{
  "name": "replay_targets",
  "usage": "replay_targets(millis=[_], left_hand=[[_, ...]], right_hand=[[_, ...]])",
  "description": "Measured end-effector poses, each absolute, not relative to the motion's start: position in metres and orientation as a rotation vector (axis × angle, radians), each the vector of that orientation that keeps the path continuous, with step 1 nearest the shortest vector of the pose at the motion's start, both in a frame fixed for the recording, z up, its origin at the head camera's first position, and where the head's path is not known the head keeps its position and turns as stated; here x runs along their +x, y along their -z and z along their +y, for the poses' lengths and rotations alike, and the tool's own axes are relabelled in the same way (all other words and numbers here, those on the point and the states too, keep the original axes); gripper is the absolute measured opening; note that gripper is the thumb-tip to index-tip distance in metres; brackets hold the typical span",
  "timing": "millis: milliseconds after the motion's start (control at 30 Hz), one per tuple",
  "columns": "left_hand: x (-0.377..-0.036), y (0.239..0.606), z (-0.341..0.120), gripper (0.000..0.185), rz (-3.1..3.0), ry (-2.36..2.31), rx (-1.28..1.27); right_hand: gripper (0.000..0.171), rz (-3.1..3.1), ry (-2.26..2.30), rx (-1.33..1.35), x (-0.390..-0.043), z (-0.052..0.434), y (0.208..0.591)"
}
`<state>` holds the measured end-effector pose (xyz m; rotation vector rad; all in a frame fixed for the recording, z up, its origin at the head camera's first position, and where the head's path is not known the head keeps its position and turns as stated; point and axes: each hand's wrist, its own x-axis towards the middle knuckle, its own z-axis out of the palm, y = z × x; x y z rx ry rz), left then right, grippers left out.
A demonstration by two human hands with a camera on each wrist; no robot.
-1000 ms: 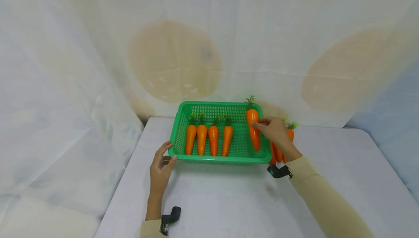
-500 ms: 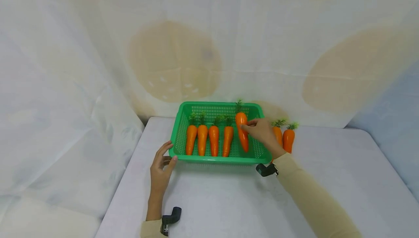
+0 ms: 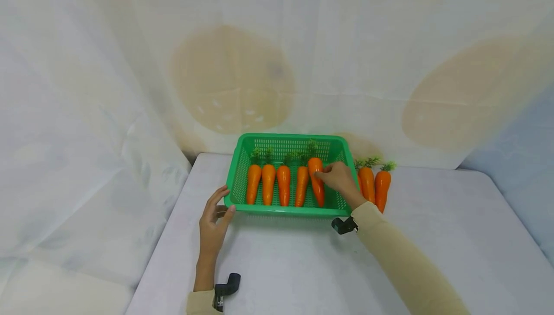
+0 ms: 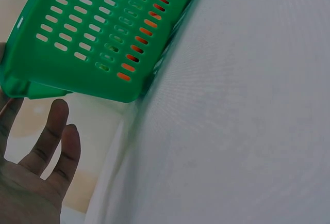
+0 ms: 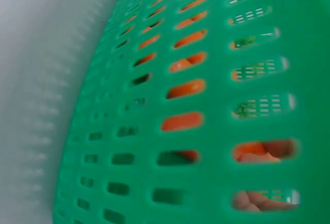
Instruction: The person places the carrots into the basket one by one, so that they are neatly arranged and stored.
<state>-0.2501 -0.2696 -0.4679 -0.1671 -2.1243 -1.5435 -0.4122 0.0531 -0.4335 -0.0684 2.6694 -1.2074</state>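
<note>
Your left hand (image 3: pixel 212 226) grips the front-left corner of the green basket (image 3: pixel 285 211) near the worktop's (image 3: pixel 285 267) back edge, probably steadying it; inside, your right hand's (image 3: pixel 340 179) fingers pinch one carrot (image 3: pixel 318 190) lengthwise, perhaps to match the carrot row (image 3: pixel 268 185).

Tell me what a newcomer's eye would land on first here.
The bright green basket on the pale table stands out first, four orange carrots side by side in it. Next comes the right hand, pinching a fifth carrot right of that row, while the left hand holds the basket's near left corner. More carrots lie just right of the basket.
</note>
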Motion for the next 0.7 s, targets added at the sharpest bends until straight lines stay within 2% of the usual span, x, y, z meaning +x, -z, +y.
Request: replay_targets(millis=[167,700], left_hand=[[-0.250,0.468,-0.269,0.045,-2.128,1.550,-0.164],[-0.249,0.466,-0.270,0.045,-2.121,1.570,-0.164]], right_hand=[[0.051,2.675,1.184,-0.026,-0.413,0.050,0.441],[0.053,2.677,1.103,-0.023,-0.415,0.040,0.449]])
